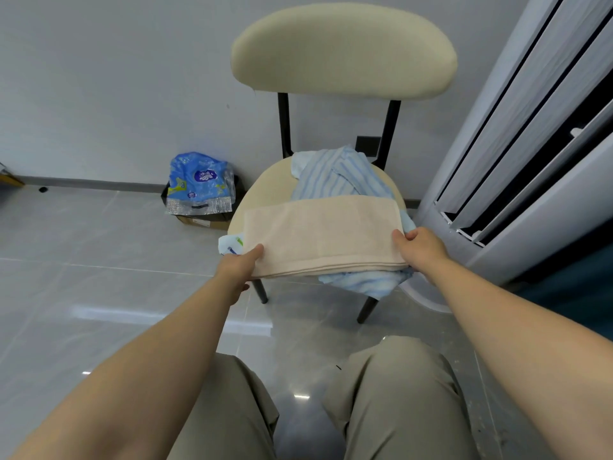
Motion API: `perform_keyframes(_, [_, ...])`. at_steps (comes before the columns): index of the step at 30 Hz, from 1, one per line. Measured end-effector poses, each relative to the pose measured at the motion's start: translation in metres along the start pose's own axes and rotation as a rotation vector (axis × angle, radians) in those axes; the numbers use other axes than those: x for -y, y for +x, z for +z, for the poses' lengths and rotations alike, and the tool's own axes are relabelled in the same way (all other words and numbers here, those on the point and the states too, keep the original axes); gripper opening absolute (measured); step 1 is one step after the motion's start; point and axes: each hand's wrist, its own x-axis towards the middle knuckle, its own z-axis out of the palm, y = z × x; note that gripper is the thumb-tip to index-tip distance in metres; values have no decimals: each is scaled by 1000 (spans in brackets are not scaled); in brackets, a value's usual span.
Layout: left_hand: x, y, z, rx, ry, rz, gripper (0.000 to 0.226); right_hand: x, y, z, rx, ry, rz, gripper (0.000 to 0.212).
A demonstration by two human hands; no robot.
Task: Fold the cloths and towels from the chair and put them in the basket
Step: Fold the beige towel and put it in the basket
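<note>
A person's two bare arms reach toward a cream chair (265, 190). A beige towel (320, 235), folded into a wide band, lies across the front of the seat on top of a rumpled blue striped cloth (335, 177). The left hand (237, 268) pinches the towel's near left corner, thumb on top. The right hand (419, 249) grips its near right corner the same way. A blue plastic bag (197, 184) sits on the floor (99, 254) left of the chair.
</note>
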Motion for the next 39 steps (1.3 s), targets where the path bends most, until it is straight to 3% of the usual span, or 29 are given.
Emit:
perform_keyframes(3, [-9, 5, -6, 0, 133, 32, 50, 8, 7, -1, 18, 1, 72, 35])
perform_keyframes(6, [-25, 6, -8, 33, 87, 64, 49, 15, 18, -4, 39, -21, 145, 55])
perform_keyframes(11, [-54, 14, -14, 281, -223, -138, 46, 23, 31, -4, 132, 196, 281, 73])
perform_keyframes(16, [-74, 28, -14, 327, -113, -179, 49, 34, 41, -10, 268, 326, 326, 78])
perform_keyframes(20, [-84, 35, 0, 253, 36, -101, 36, 40, 49, -9, 373, 474, 355, 71])
perform_keyframes(25, [-80, 40, 16, 91, -18, -54, 35, 46, 56, -1, 352, 494, 437, 78])
perform_keyframes(28, [-77, 43, 17, -41, 19, 96, 52, 54, 49, 0, 327, 444, 449, 77])
perform_keyframes(32, [-85, 27, 8, -126, 167, 319, 39, 61, 42, -10, 332, 484, 414, 78])
perform_keyframes(39, [-107, -22, -24, -192, 175, 485, 40, 88, -5, -43, 302, 749, 252, 41])
